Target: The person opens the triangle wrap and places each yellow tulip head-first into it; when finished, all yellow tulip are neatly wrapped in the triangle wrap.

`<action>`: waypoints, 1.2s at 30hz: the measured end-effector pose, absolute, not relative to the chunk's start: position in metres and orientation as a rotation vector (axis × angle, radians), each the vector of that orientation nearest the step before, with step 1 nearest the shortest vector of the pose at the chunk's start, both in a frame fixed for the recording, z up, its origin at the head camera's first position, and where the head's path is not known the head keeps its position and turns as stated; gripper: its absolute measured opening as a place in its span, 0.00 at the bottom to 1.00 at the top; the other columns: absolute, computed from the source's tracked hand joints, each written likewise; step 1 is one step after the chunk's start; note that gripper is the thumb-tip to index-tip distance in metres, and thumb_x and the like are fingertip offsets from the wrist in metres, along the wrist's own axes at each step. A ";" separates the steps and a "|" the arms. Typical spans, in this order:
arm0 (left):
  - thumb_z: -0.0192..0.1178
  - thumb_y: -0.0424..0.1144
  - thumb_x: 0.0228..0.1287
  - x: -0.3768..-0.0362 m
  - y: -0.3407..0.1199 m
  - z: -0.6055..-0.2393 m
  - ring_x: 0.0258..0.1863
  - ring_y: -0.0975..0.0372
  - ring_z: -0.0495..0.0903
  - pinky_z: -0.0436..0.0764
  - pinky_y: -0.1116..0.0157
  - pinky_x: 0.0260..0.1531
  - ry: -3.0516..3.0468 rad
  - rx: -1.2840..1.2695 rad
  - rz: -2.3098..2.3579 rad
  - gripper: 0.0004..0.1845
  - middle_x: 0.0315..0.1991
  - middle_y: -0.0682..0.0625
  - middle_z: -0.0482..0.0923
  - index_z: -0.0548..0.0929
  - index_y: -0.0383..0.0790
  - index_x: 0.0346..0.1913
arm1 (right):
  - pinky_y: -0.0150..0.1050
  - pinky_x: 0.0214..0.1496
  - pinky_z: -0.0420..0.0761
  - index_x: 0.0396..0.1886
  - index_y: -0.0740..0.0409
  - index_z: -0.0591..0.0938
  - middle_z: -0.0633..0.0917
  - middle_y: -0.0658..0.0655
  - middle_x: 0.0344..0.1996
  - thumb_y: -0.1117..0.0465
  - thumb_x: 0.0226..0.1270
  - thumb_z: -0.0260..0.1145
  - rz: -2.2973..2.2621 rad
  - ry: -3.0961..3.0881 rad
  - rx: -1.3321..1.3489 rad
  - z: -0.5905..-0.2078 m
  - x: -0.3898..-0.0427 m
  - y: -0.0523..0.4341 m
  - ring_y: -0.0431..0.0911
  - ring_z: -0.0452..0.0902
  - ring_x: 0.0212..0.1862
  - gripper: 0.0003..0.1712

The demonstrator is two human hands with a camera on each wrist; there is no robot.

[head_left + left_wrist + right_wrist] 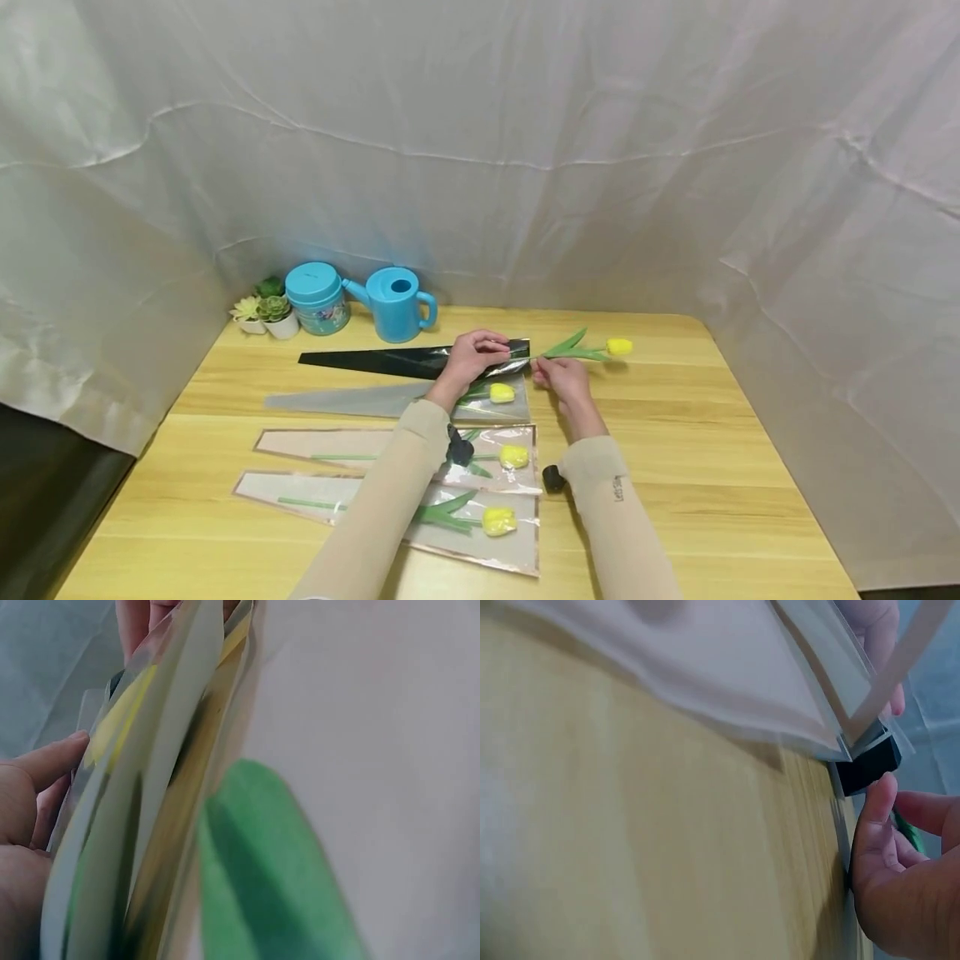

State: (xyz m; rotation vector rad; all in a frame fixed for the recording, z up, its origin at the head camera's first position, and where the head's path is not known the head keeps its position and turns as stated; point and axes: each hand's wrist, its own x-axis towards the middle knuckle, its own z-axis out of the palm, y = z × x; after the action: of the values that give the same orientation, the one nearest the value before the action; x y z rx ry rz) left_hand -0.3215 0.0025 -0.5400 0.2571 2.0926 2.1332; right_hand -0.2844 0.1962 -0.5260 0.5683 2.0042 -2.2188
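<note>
A tulip with a yellow bloom [618, 347] and green leaves points to the right at the back of the table. My right hand [564, 377] pinches its stem just below the leaves, at the wide mouth of a black flower sleeve [375, 361]. The stem's lower end reaches into that mouth. My left hand [474, 357] holds the sleeve near its mouth, thumb and fingers at the film. In the right wrist view, the black sleeve's mouth [870, 763] stands spread beside the right thumb. Part of the sleeve is hidden under the left hand.
Nearer me lie a grey sleeve [337, 402] and two clear sleeves with pinkish borders [330, 442], each with a yellow tulip inside. A blue watering can [397, 312], a blue lidded tub [315, 302] and small potted succulents [277, 315] stand at the back left.
</note>
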 end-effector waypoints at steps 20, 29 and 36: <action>0.69 0.27 0.65 -0.319 0.003 -0.543 0.49 0.53 0.88 0.86 0.61 0.53 2.113 0.285 2.097 0.17 0.47 0.36 0.89 0.85 0.28 0.56 | 0.36 0.56 0.86 0.63 0.68 0.80 0.83 0.64 0.55 0.64 0.77 0.65 -2.251 2.228 0.515 -0.503 -0.281 0.246 0.41 0.85 0.42 0.20; 0.70 0.28 0.65 -0.321 0.003 -0.546 0.49 0.52 0.88 0.86 0.61 0.52 2.133 0.293 2.084 0.15 0.45 0.37 0.89 0.86 0.29 0.54 | 0.31 0.53 0.78 0.60 0.61 0.85 0.84 0.56 0.53 0.55 0.76 0.66 -1.894 2.748 0.376 -0.492 -0.289 0.287 0.42 0.77 0.52 0.19; 0.71 0.29 0.65 -0.322 0.004 -0.547 0.48 0.55 0.88 0.86 0.62 0.52 2.162 0.286 2.067 0.15 0.44 0.40 0.90 0.87 0.32 0.54 | 0.54 0.76 0.67 0.62 0.60 0.83 0.77 0.63 0.68 0.54 0.78 0.64 -1.669 2.794 0.233 -0.493 -0.296 0.316 0.58 0.68 0.72 0.21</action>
State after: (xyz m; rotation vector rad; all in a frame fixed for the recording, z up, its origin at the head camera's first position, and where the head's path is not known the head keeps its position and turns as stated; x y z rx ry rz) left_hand -0.3224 0.0036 -0.5471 0.2861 2.1617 2.0668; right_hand -0.2961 0.3156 -0.4926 0.2329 2.7938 -1.6686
